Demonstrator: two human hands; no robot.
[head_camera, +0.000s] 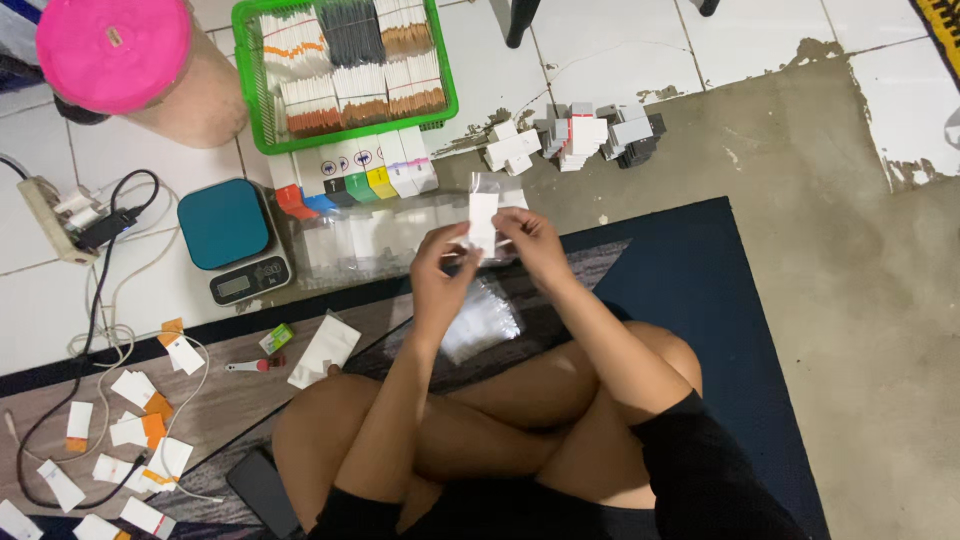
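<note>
The person sat cross-legged on a dark mat (700, 300) on the floor, both hands raised in front of the knees. The left hand (440, 270) and the right hand (530, 245) together pinched a small white box (483, 220), held upright between the fingertips, with what looked like a clear sleeve (490, 185) around or just behind it; I could not tell which. Both hands were closed on it, thumbs in front.

Just beyond the hands lay a row of clear packets (370, 245), and beyond those a line of boxes (355, 175) with coloured ends. A green basket (345, 70) of stacked boxes stood farther back, and a heap of grey and white boxes (580, 135) lay to its right. A teal scale (232, 235) sat to the left, near a power strip (60, 215). A bundle of clear bags (480, 320) rested on the mat just under the hands. Loose white and orange slips (135, 420) were scattered at the left.

It seemed the box was being slid into its sleeve. That would call for keeping the mouth open with one hand while the other pushed the box straight.
</note>
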